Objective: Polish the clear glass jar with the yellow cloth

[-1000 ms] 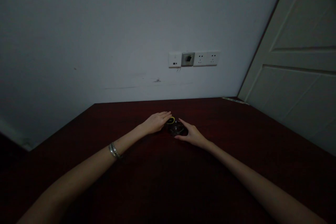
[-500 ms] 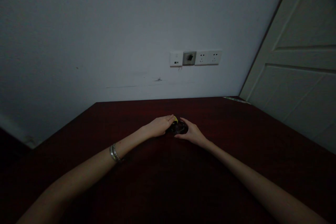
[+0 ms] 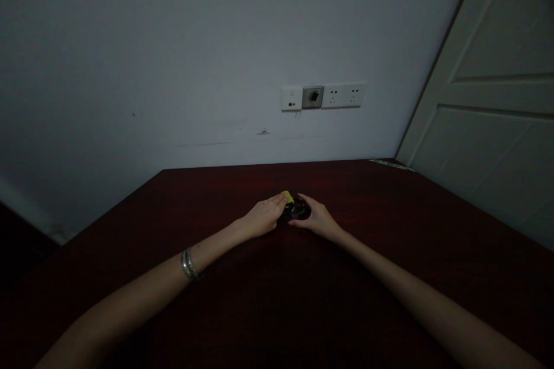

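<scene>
My left hand [image 3: 265, 213] is closed on a small yellow sponge [image 3: 287, 198], pressing it against the left side of a round glass dish [image 3: 298, 209]. The dish is shallow, see-through and looks like an ashtray; it sits on the dark red tabletop [image 3: 242, 311]. Around its right side curve the thumb and fingers of my right hand [image 3: 319, 220], gripping the rim. The left fingers cover part of the sponge and of the dish's left edge. A silver bracelet [image 3: 189, 263] is on my left wrist.
Behind the table rises a pale wall [image 3: 173, 40] carrying a row of sockets [image 3: 341, 95] and a grey plate with a black knob or plug [image 3: 313, 97]. A panelled white door [image 3: 485, 98] stands at the right. A thin strip [image 3: 392, 165] lies along the far right table edge.
My left hand has shifted slightly nearer to me along the dish's left rim, and more of the yellow sponge shows. The right hand still grips the dish; the view moved a little.
</scene>
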### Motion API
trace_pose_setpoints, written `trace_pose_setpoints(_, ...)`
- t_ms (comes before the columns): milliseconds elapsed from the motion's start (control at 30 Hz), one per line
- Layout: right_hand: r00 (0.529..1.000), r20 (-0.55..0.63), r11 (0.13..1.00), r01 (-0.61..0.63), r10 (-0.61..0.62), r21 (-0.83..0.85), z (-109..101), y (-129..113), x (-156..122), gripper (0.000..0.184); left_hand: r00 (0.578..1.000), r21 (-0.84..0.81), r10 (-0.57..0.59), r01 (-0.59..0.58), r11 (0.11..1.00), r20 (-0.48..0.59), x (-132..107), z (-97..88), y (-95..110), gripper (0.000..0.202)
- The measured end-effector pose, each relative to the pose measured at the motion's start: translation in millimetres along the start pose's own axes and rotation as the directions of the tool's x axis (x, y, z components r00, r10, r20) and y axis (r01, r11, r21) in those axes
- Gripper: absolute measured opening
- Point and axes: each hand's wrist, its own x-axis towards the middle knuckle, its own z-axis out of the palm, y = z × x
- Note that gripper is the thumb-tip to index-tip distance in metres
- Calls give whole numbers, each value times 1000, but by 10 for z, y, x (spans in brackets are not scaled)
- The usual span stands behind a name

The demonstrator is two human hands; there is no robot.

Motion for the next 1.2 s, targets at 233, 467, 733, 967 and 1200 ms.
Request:
trace_pose_setpoints(233, 1000, 1, 1000, 14, -14, -5, 16, 34, -15, 87, 999, -24, -45, 45, 999, -12, -59, 31, 58, 67)
trace_pose_setpoints(467, 999, -9, 999, 31, -31, -8, 10, 37, -29, 84, 997, -31, -75, 76, 997, 5, -118, -48, 239, 66)
trace_pose_setpoints(733, 999, -17, 999, 43, -44, -5, 15, 37, -30, 81, 986, 3, -166, 166, 986, 31, -92, -157, 471, 52)
trace_pose_setpoints(967, 999, -1, 999, 42, -42, -10, 8, 27, -28, 81, 973, 26, -227, 226, 974, 37, -78, -302, 562, 34)
trace_pose_setpoints(1200, 998, 3, 998, 59, -59, -12, 5, 38, -40, 79, 987, -36, -123, 120, 992, -99, 171, -574, 133, 34)
